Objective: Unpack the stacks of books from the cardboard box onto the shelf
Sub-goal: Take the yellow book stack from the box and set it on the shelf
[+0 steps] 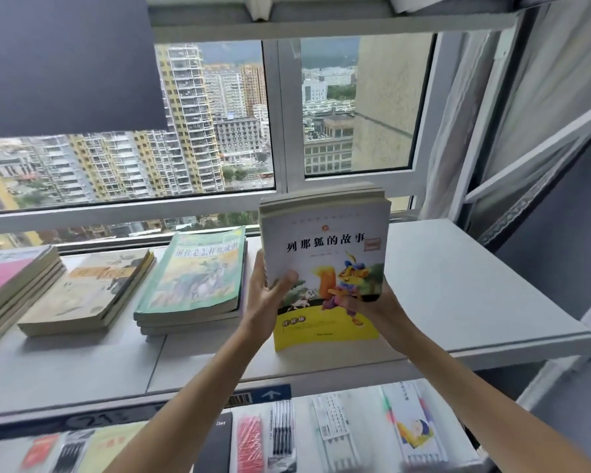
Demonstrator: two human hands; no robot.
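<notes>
While my left hand (265,295) and right hand (377,303) curl around a stack of fox-story books (325,264), gripping its sides, it tilts above the white shelf (458,285). At nine o'clock from it lies a green-covered stack (195,278).

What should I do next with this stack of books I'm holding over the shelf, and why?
Probably lower the stack of books flat onto the bare shelf just right of the green-covered pile. Your left hand and right hand both grip its near end, tilted up above the surface, and three piles already lie flat in a row to the left, with open space on the right.
</notes>
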